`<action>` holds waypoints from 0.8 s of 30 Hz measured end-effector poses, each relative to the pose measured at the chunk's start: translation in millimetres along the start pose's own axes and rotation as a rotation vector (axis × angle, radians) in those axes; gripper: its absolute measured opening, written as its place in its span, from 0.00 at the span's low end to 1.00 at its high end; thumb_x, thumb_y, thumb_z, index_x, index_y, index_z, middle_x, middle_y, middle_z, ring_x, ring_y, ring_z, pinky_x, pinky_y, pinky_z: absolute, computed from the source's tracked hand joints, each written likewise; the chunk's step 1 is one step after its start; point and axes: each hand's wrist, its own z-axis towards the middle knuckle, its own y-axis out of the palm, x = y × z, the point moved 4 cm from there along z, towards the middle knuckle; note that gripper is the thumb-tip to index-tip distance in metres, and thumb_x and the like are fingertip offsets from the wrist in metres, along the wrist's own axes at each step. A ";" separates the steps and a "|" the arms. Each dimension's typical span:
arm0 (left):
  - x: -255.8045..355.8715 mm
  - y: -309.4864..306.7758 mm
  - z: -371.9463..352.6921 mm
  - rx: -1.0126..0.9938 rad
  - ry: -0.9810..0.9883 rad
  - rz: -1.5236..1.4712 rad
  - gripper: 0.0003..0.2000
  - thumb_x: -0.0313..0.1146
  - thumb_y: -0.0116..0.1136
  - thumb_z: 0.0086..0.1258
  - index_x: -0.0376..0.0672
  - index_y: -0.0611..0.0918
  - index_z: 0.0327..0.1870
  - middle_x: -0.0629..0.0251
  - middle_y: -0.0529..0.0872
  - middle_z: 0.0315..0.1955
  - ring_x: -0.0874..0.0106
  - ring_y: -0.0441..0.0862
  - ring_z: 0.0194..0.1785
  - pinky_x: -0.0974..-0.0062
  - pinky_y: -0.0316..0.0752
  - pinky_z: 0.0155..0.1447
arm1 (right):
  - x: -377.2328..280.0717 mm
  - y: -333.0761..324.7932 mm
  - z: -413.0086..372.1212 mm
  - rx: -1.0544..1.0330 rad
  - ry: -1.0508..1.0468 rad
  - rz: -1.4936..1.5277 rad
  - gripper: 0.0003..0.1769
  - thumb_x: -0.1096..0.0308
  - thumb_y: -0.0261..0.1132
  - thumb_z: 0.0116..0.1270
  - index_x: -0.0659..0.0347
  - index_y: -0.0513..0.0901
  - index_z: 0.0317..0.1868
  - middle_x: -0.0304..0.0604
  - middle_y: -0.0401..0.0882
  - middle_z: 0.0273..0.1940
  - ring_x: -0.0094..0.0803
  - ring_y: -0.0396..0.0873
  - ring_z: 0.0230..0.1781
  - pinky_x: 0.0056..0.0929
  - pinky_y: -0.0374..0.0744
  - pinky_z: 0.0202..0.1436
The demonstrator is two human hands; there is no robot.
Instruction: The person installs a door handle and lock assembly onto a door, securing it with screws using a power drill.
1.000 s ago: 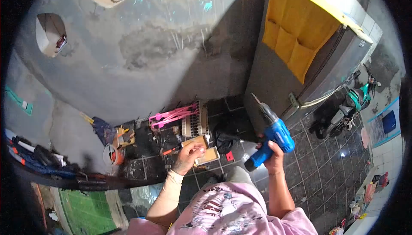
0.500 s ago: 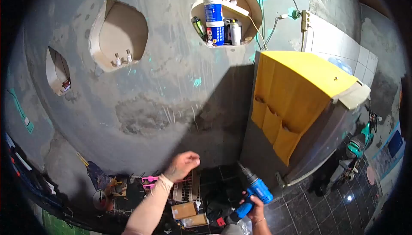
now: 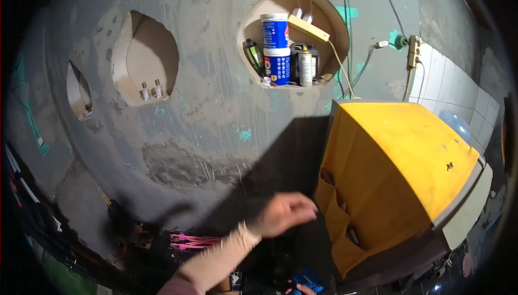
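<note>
My left hand is raised in front of the grey wall, just left of the yellow cover. Its fingers are bent and pressed together, and whether anything small is between them cannot be made out. At the bottom edge, my right hand is wrapped round a blue drill. Only the drill's upper part and a few fingers show. The yellow cover, with pockets on its side, lies over a tall appliance.
Blue tubs, bottles and a power strip fill a wall niche. Two small bottles stand in another niche. Cables hang down the wall. Pink hangers lie low at the left.
The view has shifted upward. My left hand has moved right, towards the yellow cover. My right hand and the drill are lower in the view, mostly cut off by the bottom edge.
</note>
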 end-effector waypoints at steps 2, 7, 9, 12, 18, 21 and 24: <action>31.7 36.5 -30.1 -0.212 0.437 0.261 0.15 0.38 0.64 0.71 0.35 0.82 0.49 0.58 0.86 0.43 0.66 0.83 0.52 0.68 0.76 0.58 | 4.9 -6.4 6.5 0.002 0.046 0.004 0.23 0.62 0.67 0.62 0.64 0.77 0.55 0.48 0.81 0.31 0.38 0.81 0.32 0.36 0.82 0.40; 66.8 49.0 -86.3 -0.436 0.508 0.305 0.27 0.48 0.67 0.66 0.36 0.78 0.59 0.52 0.79 0.57 0.60 0.75 0.64 0.63 0.70 0.66 | 20.7 4.7 9.3 -0.027 0.080 -0.105 0.23 0.62 0.66 0.62 0.64 0.77 0.56 0.48 0.81 0.31 0.37 0.81 0.32 0.36 0.82 0.40; 70.7 46.0 -118.0 -0.192 0.427 0.464 0.22 0.42 0.69 0.64 0.36 0.81 0.53 0.52 0.82 0.52 0.60 0.78 0.61 0.65 0.72 0.63 | 31.0 19.3 11.2 -0.072 0.074 -0.185 0.23 0.62 0.66 0.63 0.64 0.77 0.56 0.48 0.81 0.31 0.37 0.81 0.32 0.35 0.82 0.40; 47.4 19.4 -187.0 0.239 0.113 0.608 0.15 0.35 0.71 0.62 0.35 0.85 0.45 0.55 0.86 0.43 0.62 0.85 0.50 0.71 0.79 0.52 | 73.0 40.2 4.4 -0.145 0.059 -0.269 0.23 0.62 0.66 0.63 0.64 0.77 0.56 0.48 0.81 0.31 0.37 0.81 0.33 0.35 0.82 0.41; -81.2 -76.1 -478.0 0.807 -0.252 0.421 0.11 0.35 0.66 0.67 0.37 0.85 0.43 0.65 0.88 0.37 0.76 0.83 0.43 0.75 0.77 0.50 | 210.2 71.1 -49.3 -0.239 0.044 -0.208 0.29 0.67 0.67 0.58 0.66 0.73 0.60 0.52 0.82 0.44 0.39 0.82 0.32 0.41 0.85 0.41; -107.2 -92.2 -671.8 1.042 -0.402 0.433 0.11 0.35 0.67 0.67 0.37 0.85 0.43 0.66 0.88 0.36 0.79 0.82 0.42 0.76 0.76 0.49 | 308.6 66.7 -79.0 -0.244 0.121 -0.231 0.26 0.64 0.66 0.59 0.65 0.75 0.57 0.49 0.82 0.43 0.37 0.82 0.32 0.41 0.85 0.40; -109.7 -97.6 -863.5 1.396 -0.475 0.440 0.10 0.33 0.70 0.60 0.37 0.86 0.38 0.63 0.88 0.32 0.73 0.84 0.38 0.74 0.77 0.47 | 416.4 74.5 -103.5 -0.264 0.205 -0.184 0.24 0.64 0.66 0.61 0.63 0.75 0.57 0.47 0.82 0.44 0.36 0.81 0.32 0.40 0.84 0.40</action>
